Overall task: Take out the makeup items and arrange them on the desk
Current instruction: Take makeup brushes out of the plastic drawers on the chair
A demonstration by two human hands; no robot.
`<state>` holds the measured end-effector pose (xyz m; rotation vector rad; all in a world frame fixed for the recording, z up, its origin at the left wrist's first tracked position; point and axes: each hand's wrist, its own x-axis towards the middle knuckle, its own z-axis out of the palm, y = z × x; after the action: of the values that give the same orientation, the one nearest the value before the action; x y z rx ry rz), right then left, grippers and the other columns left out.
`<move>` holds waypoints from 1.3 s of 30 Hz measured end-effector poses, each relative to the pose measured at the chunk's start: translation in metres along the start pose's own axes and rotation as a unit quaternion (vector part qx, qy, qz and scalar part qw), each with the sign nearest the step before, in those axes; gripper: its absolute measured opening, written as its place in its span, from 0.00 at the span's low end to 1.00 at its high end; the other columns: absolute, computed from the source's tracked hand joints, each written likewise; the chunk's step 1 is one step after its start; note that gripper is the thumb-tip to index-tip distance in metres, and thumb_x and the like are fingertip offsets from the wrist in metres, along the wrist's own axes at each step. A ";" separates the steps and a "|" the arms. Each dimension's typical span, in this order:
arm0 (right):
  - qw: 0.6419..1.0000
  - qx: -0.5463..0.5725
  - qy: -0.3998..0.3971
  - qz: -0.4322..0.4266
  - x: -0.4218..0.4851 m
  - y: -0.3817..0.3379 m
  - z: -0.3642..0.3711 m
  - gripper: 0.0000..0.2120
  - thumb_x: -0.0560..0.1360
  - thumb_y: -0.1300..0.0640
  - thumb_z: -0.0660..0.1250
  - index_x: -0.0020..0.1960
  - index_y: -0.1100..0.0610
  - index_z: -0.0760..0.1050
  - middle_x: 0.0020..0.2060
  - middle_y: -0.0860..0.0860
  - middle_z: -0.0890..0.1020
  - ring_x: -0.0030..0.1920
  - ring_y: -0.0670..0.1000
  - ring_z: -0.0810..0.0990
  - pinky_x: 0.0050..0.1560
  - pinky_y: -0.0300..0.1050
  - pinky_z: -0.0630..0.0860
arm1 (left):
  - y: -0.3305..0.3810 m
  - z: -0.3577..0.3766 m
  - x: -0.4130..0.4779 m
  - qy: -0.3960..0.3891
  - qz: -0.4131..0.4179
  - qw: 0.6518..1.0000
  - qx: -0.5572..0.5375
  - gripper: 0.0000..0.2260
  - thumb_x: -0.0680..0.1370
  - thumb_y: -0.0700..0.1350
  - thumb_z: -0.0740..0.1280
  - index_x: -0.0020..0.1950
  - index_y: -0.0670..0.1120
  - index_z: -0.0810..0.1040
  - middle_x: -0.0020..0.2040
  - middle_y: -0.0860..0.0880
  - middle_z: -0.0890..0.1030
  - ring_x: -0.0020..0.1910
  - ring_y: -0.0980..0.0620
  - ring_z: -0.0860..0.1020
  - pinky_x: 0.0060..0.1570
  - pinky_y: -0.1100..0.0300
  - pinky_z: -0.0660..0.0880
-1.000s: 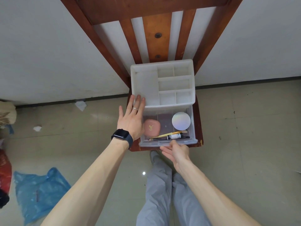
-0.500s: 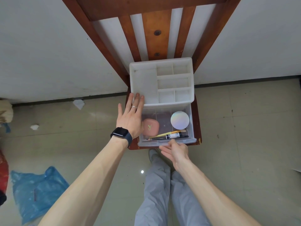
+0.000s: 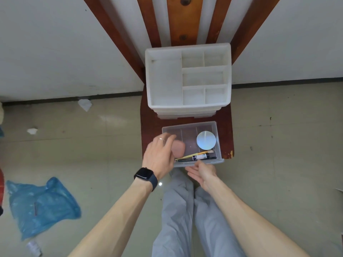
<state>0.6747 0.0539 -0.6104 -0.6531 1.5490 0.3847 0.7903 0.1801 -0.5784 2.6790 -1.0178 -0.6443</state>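
While the clear drawer (image 3: 219, 143) rests on the chair seat (image 3: 150, 127) in front of the white organizer (image 3: 165, 80), the left hand (image 3: 159, 154) bends blurred fingers over the pink case (image 3: 179, 150) at the drawer's left; whether it grasps the case cannot be told. The right hand (image 3: 203, 173), relaxed, touches the drawer's front lip. A round compact (image 3: 206, 142), brush (image 3: 194, 154) and tube (image 3: 202, 156) lie inside.

A red-brown wooden chair (image 3: 225, 138) stands against the white wall (image 3: 55, 52), with its seat below and beyond the fingers (image 3: 168, 140). Far to the left of the fingers, a blue plastic bag (image 3: 42, 204) lies on the tiled floor (image 3: 278, 145). Crumpled paper scraps (image 3: 85, 104) lie further left, near the wall.
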 end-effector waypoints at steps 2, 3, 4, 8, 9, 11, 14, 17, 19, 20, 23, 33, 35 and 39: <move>1.000 0.002 -0.010 0.000 0.012 -0.001 0.002 0.12 0.82 0.65 0.58 0.64 0.70 0.70 0.57 0.67 0.79 0.45 0.58 0.84 0.55 0.52 0.80 | 0.002 0.018 0.001 -0.072 -0.048 0.996 -0.019 0.27 0.72 0.40 0.67 0.72 0.48 0.69 0.70 0.44 0.70 0.61 0.39 0.73 0.51 0.50 0.75; 1.000 0.005 -0.016 0.000 0.018 -0.002 0.002 0.12 0.83 0.65 0.58 0.64 0.70 0.69 0.57 0.66 0.79 0.44 0.57 0.84 0.55 0.53 0.80 | 0.003 0.025 0.003 -0.098 -0.067 0.993 -0.027 0.27 0.74 0.40 0.65 0.73 0.49 0.66 0.72 0.45 0.68 0.63 0.40 0.72 0.50 0.50 0.75; 1.000 0.009 -0.023 -0.002 0.023 -0.003 0.002 0.12 0.83 0.64 0.58 0.64 0.69 0.68 0.56 0.66 0.79 0.44 0.56 0.84 0.56 0.53 0.79 | 0.003 0.032 0.004 -0.116 -0.078 0.990 -0.027 0.27 0.75 0.40 0.64 0.74 0.50 0.64 0.73 0.45 0.65 0.65 0.41 0.70 0.50 0.51 0.75; 0.999 0.013 -0.051 -0.001 0.031 -0.005 -0.003 0.03 0.84 0.62 0.61 0.55 0.63 0.69 0.50 0.58 0.80 0.47 0.56 0.84 0.61 0.56 0.79 | -0.001 0.045 0.011 -0.135 -0.088 0.987 -0.004 0.28 0.77 0.39 0.64 0.75 0.49 0.62 0.76 0.46 0.62 0.70 0.43 0.65 0.48 0.51 0.75; 0.998 0.005 -0.058 -0.002 0.030 -0.006 -0.005 0.03 0.84 0.61 0.61 0.53 0.61 0.70 0.50 0.58 0.81 0.48 0.56 0.84 0.60 0.55 0.79 | -0.003 0.046 0.013 -0.133 -0.085 0.987 0.005 0.28 0.76 0.39 0.64 0.75 0.48 0.63 0.76 0.46 0.62 0.69 0.42 0.66 0.49 0.51 0.74; 0.997 -0.036 -0.074 -0.004 0.028 -0.006 -0.012 0.03 0.84 0.59 0.62 0.53 0.59 0.72 0.52 0.56 0.83 0.48 0.54 0.85 0.57 0.52 0.80 | -0.004 0.048 0.018 -0.132 -0.069 0.988 0.035 0.28 0.76 0.39 0.65 0.75 0.47 0.63 0.76 0.45 0.64 0.67 0.42 0.69 0.53 0.51 0.72; 0.983 -0.165 -0.081 -0.025 0.021 -0.009 -0.021 0.06 0.82 0.55 0.65 0.56 0.57 0.75 0.50 0.54 0.85 0.46 0.52 0.86 0.50 0.47 0.82 | -0.003 0.050 0.024 -0.129 -0.049 0.988 0.075 0.29 0.74 0.39 0.68 0.75 0.47 0.65 0.76 0.44 0.65 0.67 0.41 0.70 0.59 0.51 0.69; 0.933 -0.327 -0.009 -0.153 0.017 -0.019 -0.026 0.07 0.78 0.52 0.68 0.53 0.55 0.79 0.39 0.47 0.86 0.44 0.50 0.85 0.52 0.48 0.80 | 0.000 0.054 0.031 -0.120 -0.012 0.987 0.110 0.29 0.74 0.37 0.67 0.74 0.49 0.66 0.75 0.43 0.66 0.68 0.39 0.69 0.62 0.49 0.68; 0.865 -0.421 0.062 -0.266 0.015 -0.032 -0.028 0.04 0.76 0.50 0.68 0.48 0.50 0.78 0.38 0.43 0.84 0.47 0.49 0.82 0.52 0.46 0.77 | 0.002 0.058 0.036 -0.112 0.017 0.985 0.131 0.30 0.74 0.34 0.65 0.74 0.52 0.66 0.74 0.42 0.67 0.70 0.37 0.67 0.64 0.47 0.67; 0.832 -0.444 0.085 -0.321 0.015 -0.039 -0.028 0.05 0.76 0.50 0.69 0.50 0.50 0.77 0.42 0.43 0.82 0.47 0.50 0.81 0.52 0.47 0.76 | 0.002 0.061 0.038 -0.115 0.026 0.982 0.147 0.30 0.75 0.34 0.64 0.74 0.53 0.65 0.74 0.42 0.66 0.72 0.36 0.65 0.66 0.46 0.66; 0.731 -0.539 0.096 -0.407 0.021 -0.059 -0.022 0.18 0.77 0.52 0.68 0.66 0.53 0.70 0.63 0.51 0.72 0.52 0.59 0.80 0.46 0.50 0.74 | 0.000 0.070 0.044 -0.134 0.034 0.972 0.191 0.27 0.78 0.36 0.59 0.75 0.54 0.63 0.76 0.42 0.64 0.74 0.35 0.62 0.68 0.44 0.61; 0.552 -0.751 0.127 -0.339 0.048 -0.089 0.000 0.38 0.77 0.46 0.68 0.79 0.52 0.51 0.78 0.55 0.57 0.53 0.64 0.82 0.41 0.47 0.68 | -0.010 0.079 0.054 -0.126 0.075 0.963 0.224 0.23 0.69 0.39 0.72 0.62 0.52 0.77 0.60 0.39 0.79 0.58 0.38 0.78 0.60 0.46 0.69; 0.541 -0.762 0.124 -0.334 0.051 -0.091 0.003 0.39 0.76 0.47 0.69 0.78 0.53 0.51 0.78 0.56 0.56 0.55 0.64 0.82 0.41 0.48 0.68 | -0.013 0.081 0.056 -0.122 0.077 0.965 0.219 0.24 0.68 0.38 0.72 0.63 0.52 0.77 0.60 0.39 0.80 0.57 0.38 0.78 0.60 0.47 0.71; 0.515 -0.784 0.124 -0.322 0.057 -0.092 0.009 0.40 0.77 0.47 0.70 0.78 0.57 0.51 0.77 0.58 0.57 0.57 0.62 0.81 0.41 0.48 0.68 | -0.019 0.083 0.057 -0.109 0.086 0.967 0.212 0.25 0.67 0.40 0.73 0.63 0.51 0.77 0.58 0.40 0.80 0.54 0.39 0.79 0.59 0.47 0.73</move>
<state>0.7390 -0.0217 -0.6547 -2.6904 0.6197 1.1286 0.8006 0.1529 -0.6772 2.8657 -1.5908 -0.7740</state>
